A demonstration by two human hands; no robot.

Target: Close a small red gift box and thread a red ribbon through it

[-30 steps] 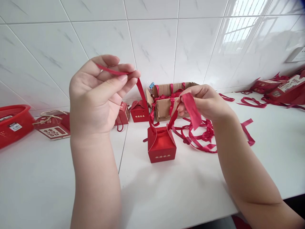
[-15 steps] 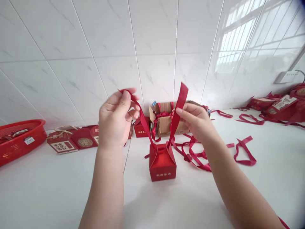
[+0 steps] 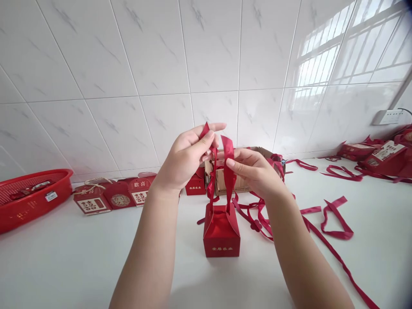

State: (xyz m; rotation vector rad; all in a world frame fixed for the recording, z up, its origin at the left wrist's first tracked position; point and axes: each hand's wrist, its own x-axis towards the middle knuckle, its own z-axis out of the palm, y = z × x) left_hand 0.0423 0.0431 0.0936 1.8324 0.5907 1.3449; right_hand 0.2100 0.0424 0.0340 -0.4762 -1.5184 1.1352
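Observation:
A small red gift box [image 3: 222, 240] with gold lettering stands upright on the white counter, its top flaps drawn inward. Two ends of a red ribbon [image 3: 229, 180] rise from the flaps. My left hand [image 3: 193, 150] pinches one end between thumb and fingers, its index finger stretched to the right. The other end is pinched in my right hand [image 3: 252, 169], with a short tip sticking up above the thumb. Both hands are above the box, close together but apart.
An oval red plastic basket [image 3: 35, 206] sits at the left. Patterned red boxes [image 3: 120, 197] line the wall. Behind my hands is a cardboard box [image 3: 222, 182] with ribbons, beside another red box [image 3: 195, 183]. Loose ribbons [image 3: 337, 234] and more red packages [image 3: 383, 156] lie at right.
My hands have come closer together, the left moving right, bringing the two ribbon ends near each other. The gift box still stands on the counter; the view has tilted slightly upward.

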